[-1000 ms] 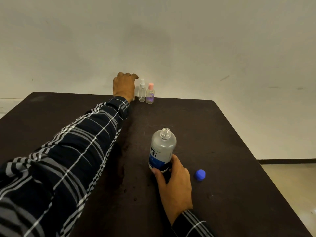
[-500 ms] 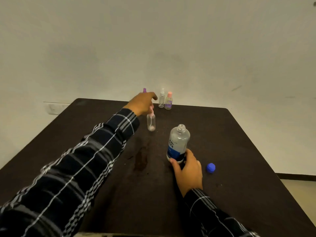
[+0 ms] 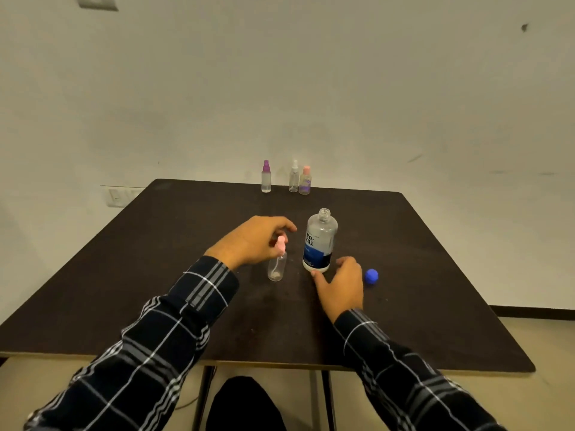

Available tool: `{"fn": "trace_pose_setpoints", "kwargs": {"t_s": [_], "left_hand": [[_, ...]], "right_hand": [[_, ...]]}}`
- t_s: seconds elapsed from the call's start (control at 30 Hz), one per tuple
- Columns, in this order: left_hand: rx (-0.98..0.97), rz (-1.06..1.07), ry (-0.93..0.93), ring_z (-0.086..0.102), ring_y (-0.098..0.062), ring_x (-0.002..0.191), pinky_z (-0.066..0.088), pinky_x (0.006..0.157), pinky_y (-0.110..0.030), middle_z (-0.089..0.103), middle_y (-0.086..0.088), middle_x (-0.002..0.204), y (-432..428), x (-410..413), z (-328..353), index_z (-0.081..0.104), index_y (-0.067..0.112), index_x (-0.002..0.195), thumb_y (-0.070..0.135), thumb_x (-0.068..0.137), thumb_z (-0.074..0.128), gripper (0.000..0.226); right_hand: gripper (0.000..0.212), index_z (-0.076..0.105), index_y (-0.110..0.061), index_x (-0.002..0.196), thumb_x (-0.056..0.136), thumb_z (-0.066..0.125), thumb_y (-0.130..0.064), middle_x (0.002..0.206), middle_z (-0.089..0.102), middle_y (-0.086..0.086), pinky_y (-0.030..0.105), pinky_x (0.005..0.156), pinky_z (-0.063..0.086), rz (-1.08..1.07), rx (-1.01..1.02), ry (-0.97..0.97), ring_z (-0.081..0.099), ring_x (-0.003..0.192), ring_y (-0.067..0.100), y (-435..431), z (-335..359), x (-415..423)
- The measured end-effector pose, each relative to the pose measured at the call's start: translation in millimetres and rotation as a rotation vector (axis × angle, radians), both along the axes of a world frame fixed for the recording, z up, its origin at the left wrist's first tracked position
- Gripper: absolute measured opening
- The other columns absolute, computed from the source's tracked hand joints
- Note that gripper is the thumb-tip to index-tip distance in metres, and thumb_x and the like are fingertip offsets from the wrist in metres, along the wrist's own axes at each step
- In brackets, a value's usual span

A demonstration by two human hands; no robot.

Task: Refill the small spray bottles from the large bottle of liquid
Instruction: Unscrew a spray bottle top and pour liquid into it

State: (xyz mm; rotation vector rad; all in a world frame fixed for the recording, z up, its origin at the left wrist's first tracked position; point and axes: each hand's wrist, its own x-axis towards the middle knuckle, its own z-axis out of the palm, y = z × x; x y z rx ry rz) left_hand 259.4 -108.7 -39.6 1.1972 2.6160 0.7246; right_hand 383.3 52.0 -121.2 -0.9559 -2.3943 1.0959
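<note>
The large clear bottle (image 3: 320, 241) with a blue label stands uncapped in the middle of the dark table (image 3: 435, 275). Its blue cap (image 3: 371, 276) lies to its right. Left of it stands a small clear spray bottle (image 3: 277, 266) with a pink head. My left hand (image 3: 252, 242) curls over that head and pinches it. My right hand (image 3: 340, 284) lies on the table at the large bottle's base, thumb tip against the bottom edge, fingers loose beside it. Three more small bottles stand at the far edge: purple-topped (image 3: 266, 177), white-topped (image 3: 293, 177) and pink-capped (image 3: 305, 181).
A pale wall runs behind the table, with a socket plate (image 3: 116, 197) low at the left. The table's near edge (image 3: 280, 363) is close to my body, and its legs and the floor show below it.
My left hand has carried the pink-headed spray bottle from the far edge to beside the large bottle and stood it there. My right hand has loosened at the large bottle's base.
</note>
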Motion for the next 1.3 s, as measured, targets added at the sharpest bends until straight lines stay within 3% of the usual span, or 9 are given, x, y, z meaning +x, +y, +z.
{"fn": "trace_pose_setpoints", "kwargs": {"t_s": [0.13,0.3,0.57,0.7,0.83,1.0,1.1,1.23,1.3], "left_hand": [[0.219,0.099,-0.071,0.062,0.000,0.111,0.051,0.098,-0.023,0.068,0.014,0.122,-9,9,-35,0.060,0.032,0.133,0.019,0.089,0.077,0.049],[0.498,0.220,-0.233,0.066,0.012,0.098,0.053,0.081,-0.007,0.072,0.014,0.108,-15,21,-57,0.068,0.027,0.124,0.011,0.086,0.078,0.042],[0.591,0.237,-0.298,0.070,0.004,0.097,0.054,0.077,-0.010,0.073,0.008,0.108,-18,27,-66,0.066,0.022,0.121,0.009,0.082,0.083,0.044],[0.662,0.270,-0.370,0.072,-0.001,0.097,0.057,0.081,-0.015,0.073,0.002,0.110,-19,28,-67,0.059,0.018,0.123,-0.001,0.082,0.079,0.049],[0.660,0.269,-0.391,0.072,-0.002,0.101,0.059,0.089,-0.023,0.073,0.004,0.112,-20,26,-68,0.058,0.023,0.123,-0.001,0.081,0.080,0.053],[0.648,0.289,-0.392,0.071,0.000,0.099,0.060,0.086,-0.021,0.072,0.004,0.110,-20,27,-74,0.059,0.029,0.118,0.004,0.081,0.082,0.050],[0.649,0.292,-0.396,0.072,-0.001,0.099,0.060,0.084,-0.020,0.073,0.003,0.111,-23,25,-75,0.059,0.026,0.121,0.005,0.083,0.081,0.049],[0.630,0.287,-0.409,0.071,0.003,0.096,0.055,0.075,-0.011,0.072,0.003,0.111,-22,26,-73,0.058,0.023,0.121,0.003,0.082,0.081,0.049],[0.623,0.300,-0.405,0.068,0.008,0.094,0.053,0.072,-0.008,0.070,0.004,0.111,-20,27,-75,0.058,0.026,0.119,0.003,0.082,0.081,0.049]], "right_hand": [[0.015,0.054,-0.028,0.101,0.093,0.065,-0.034,0.083,0.059,-0.007,0.021,0.066,0.046,0.191,0.038,0.147,0.058,0.075,0.007,-38,7,14],[0.021,0.058,-0.026,0.105,0.091,0.069,-0.038,0.081,0.061,-0.005,0.014,0.061,0.047,0.275,-0.099,0.291,0.060,0.071,0.006,-62,27,-13],[0.019,0.059,-0.024,0.085,0.084,0.078,-0.029,0.072,0.058,-0.009,0.017,0.057,0.037,0.215,-0.063,0.177,0.055,0.067,0.005,-56,28,-45],[0.012,0.067,-0.022,0.100,0.090,0.071,-0.027,0.077,0.059,-0.010,0.012,0.057,0.039,0.334,0.004,0.127,0.054,0.067,0.002,-46,29,-49],[0.037,0.062,-0.022,0.126,0.091,0.068,-0.033,0.104,0.066,-0.004,0.034,0.090,0.054,0.465,0.016,0.090,0.062,0.094,0.008,-43,28,-50],[0.033,0.054,-0.018,0.108,0.086,0.075,-0.033,0.089,0.058,-0.003,0.021,0.064,0.042,0.285,-0.097,0.121,0.057,0.078,0.010,-48,29,-49],[0.021,0.064,-0.023,0.114,0.094,0.065,-0.029,0.108,0.060,0.002,0.018,0.068,0.047,0.350,-0.043,0.152,0.061,0.091,0.011,-55,26,-52],[0.049,0.042,-0.029,0.148,0.100,0.053,-0.029,0.124,0.049,0.003,0.031,0.094,0.054,0.423,-0.163,0.189,0.059,0.108,0.013,-56,23,-48],[0.063,0.034,-0.024,0.149,0.094,0.063,-0.034,0.119,0.051,0.001,0.029,0.091,0.051,0.336,-0.156,0.184,0.056,0.105,0.012,-55,22,-46]]}}
